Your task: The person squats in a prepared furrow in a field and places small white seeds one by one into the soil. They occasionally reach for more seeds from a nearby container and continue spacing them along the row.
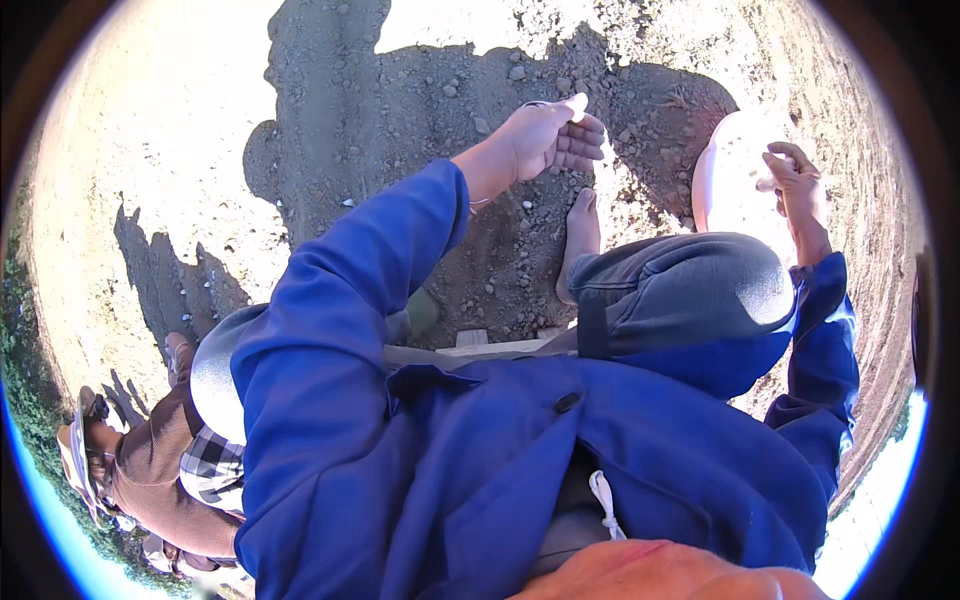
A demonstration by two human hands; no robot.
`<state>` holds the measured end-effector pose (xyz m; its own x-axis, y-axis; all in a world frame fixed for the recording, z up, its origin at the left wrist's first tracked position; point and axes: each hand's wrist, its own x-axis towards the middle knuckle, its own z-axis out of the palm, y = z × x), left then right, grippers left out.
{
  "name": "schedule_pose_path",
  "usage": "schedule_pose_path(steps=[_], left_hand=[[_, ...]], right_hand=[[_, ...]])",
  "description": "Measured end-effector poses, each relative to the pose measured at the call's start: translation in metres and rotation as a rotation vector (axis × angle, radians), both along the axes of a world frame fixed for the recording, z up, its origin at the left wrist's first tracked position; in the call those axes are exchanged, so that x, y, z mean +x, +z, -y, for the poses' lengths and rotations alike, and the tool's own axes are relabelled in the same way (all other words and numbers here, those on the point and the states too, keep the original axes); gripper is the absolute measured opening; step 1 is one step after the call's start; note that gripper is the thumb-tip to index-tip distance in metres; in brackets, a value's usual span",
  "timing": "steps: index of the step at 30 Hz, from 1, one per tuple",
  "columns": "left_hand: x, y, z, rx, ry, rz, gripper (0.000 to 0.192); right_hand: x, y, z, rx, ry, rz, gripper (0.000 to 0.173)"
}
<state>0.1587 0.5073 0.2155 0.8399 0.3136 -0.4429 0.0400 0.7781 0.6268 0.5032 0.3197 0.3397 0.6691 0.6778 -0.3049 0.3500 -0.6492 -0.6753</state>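
My left hand [559, 140] reaches forward over the shaded soil [435, 97], palm turned up and fingers loosely curled. Its thumb tip glares bright white in the sun, so I cannot tell whether a small pale piece is pinched there. On the right, my right hand [799, 184] hovers at a pale pink basin [703, 187], with its fingers bent. A small whitish shape shows at those fingertips; piece or finger, I cannot tell. Glare washes out most of the basin's contents.
A bare foot [581, 232] rests on the soil between the hands. Small white pieces [348, 202] and stones dot the ground. Pale wooden boards [491, 345] show below my body. At left, another person in a brown sweater [169, 465] and a brimmed hat bends near the ground.
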Motion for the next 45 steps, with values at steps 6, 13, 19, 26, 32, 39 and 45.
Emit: schedule_pose_path(steps=[6,13,19,26,32,39,45], left_hand=[[0.034,0.007,0.033,-0.396,0.026,0.430,0.065],[0.024,-0.026,0.039,-0.628,0.171,0.695,0.058],[0.002,-0.055,0.033,-0.557,0.304,0.427,0.044],[-0.008,-0.069,0.020,-0.585,0.300,0.377,0.037],[-0.024,-0.098,0.007,-0.553,0.345,0.279,0.036],[-0.042,-0.127,-0.025,-0.581,0.519,0.181,0.027],[-0.050,-0.135,-0.037,-0.512,0.610,0.125,0.022]], right_hand=[[-0.137,0.009,-0.108,0.279,0.895,-0.053,0.017],[-0.202,-0.033,-0.123,-0.207,0.825,-0.079,0.041],[-0.194,-0.029,-0.134,-0.233,0.694,-0.472,0.054],[-0.197,0.031,-0.139,-0.206,0.955,-0.767,0.049],[-0.212,0.073,-0.117,0.042,1.322,-1.334,0.047],[-0.211,0.087,-0.121,-0.062,1.109,-1.189,0.037],[-0.170,-0.085,-0.165,-0.241,0.766,-0.195,0.017]])
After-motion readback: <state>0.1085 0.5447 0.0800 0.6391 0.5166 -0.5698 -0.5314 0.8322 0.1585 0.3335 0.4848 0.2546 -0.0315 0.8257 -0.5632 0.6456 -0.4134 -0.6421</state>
